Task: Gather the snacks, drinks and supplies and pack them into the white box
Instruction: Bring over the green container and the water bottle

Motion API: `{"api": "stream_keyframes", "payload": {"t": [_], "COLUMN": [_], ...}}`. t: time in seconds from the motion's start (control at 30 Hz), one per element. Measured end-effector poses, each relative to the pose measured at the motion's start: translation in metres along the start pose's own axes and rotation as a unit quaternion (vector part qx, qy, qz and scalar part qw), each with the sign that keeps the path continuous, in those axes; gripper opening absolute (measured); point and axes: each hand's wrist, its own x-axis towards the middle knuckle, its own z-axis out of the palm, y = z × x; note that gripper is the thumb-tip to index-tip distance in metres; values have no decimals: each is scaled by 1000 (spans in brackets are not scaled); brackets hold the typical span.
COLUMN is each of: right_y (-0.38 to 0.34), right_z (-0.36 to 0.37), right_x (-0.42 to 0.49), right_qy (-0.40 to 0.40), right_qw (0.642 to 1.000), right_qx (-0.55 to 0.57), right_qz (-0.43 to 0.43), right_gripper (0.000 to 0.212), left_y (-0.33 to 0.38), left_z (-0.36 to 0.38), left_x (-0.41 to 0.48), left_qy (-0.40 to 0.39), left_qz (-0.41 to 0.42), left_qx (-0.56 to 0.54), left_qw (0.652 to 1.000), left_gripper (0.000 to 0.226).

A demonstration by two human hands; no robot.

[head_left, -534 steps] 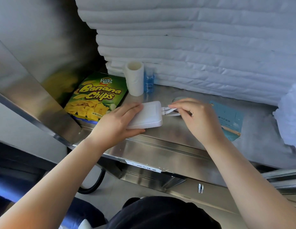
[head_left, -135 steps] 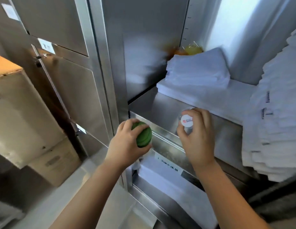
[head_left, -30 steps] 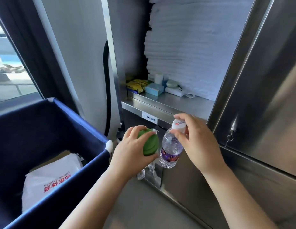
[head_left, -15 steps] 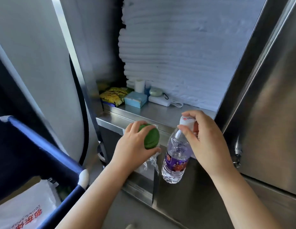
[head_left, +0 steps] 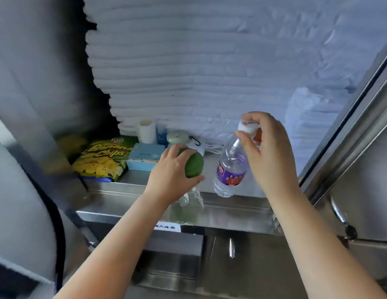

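Setting: stainless steel shelf [head_left: 132,184] inside a metal cabinet, backed by a tall stack of folded white linen [head_left: 210,61]; seen from above, over both bare forearms.

Item 1: water bottle [head_left: 230,171]; clear, purple label, white cap [head_left: 247,126]; held by the right hand [head_left: 271,154], thumb and fingertips pinched round the cap; the bottle hangs tilted below the grip, base toward the shelf's front lip; whether the base touches the metal cannot be told.

Item 2: green round item [head_left: 194,165]; held in the left hand [head_left: 170,176], fingers curled over its top, thumb under it; clear wrapping [head_left: 191,198] dangles below the grip; just left of the bottle, apart from it.

Beyond the left grip, on the shelf: light blue box [head_left: 145,156]; pale green round case [head_left: 177,137]; small blue bottle [head_left: 162,133]; white roll [head_left: 146,130], upright against the linen.

Left of the left grip: banana chips bag [head_left: 102,160], lying flat at the shelf's left end, just beside the blue box.

Between the two grips, further back: white cable [head_left: 212,147], lying on the shelf.

Below both grips: white label [head_left: 166,227] on the shelf's front edge.

Right of the right grip: metal handle [head_left: 339,213] on a steel cabinet door.
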Motion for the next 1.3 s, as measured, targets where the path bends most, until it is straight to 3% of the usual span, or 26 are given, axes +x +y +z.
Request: {"api": "stream_keyframes", "payload": {"t": [0.23, 0.43, 0.7, 0.87, 1.3], "right_y": [11, 16, 34, 42, 109], "right_z": [30, 46, 71, 90, 110], "right_x": [8, -3, -54, -93, -2], "right_qy": [48, 62, 48, 88, 79], "right_qw": [998, 997, 993, 970, 963], "right_qx": [-13, -11, 12, 69, 9], "right_qz": [25, 41, 107, 216, 257], "right_gripper": [27, 36, 93, 68, 43], "left_y": [-31, -38, -33, -29, -27], "left_z": [27, 39, 42, 42, 40], "left_x": [16, 11, 3, -1, -4], "left_qy": [-51, -15, 40, 41, 12], "left_qz": [26, 71, 101, 95, 82], "left_qx": [-38, -36, 67, 91, 78], "left_qw": [998, 997, 992, 990, 993], "left_gripper": [65, 61, 63, 61, 56]}}
